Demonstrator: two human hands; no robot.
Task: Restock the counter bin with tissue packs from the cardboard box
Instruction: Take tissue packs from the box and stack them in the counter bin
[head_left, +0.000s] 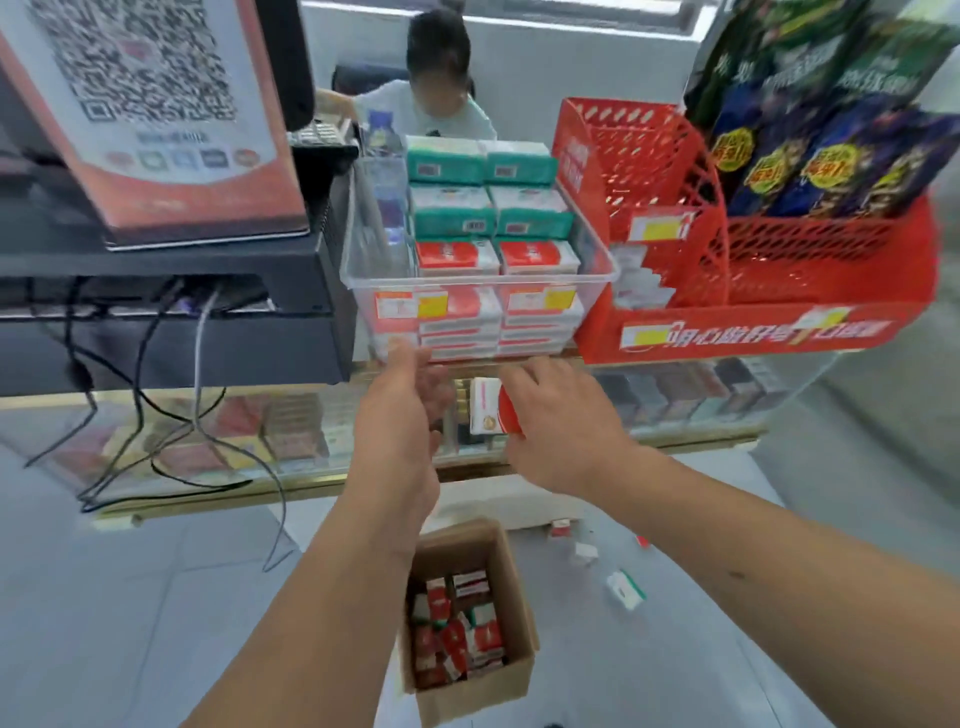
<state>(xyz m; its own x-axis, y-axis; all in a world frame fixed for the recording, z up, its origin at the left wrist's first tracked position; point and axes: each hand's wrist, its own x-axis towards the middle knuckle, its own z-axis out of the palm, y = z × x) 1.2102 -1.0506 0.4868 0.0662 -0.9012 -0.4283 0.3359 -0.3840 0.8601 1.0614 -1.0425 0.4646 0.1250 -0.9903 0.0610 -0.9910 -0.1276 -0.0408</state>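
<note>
Fingers (527, 371) of right hand (563, 423) grip boxy red-white tissue pack (485, 410); left hand (410, 400) relaxed, empty, near clear plastic bin (363, 244).

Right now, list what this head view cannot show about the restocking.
Head view, cardboard box: lower layers hidden under the top packs.
Head view, tissue pack: print blurred, right half covered by the right hand in its grip.
Head view, clear bin: price labels blurred, unreadable.
</note>
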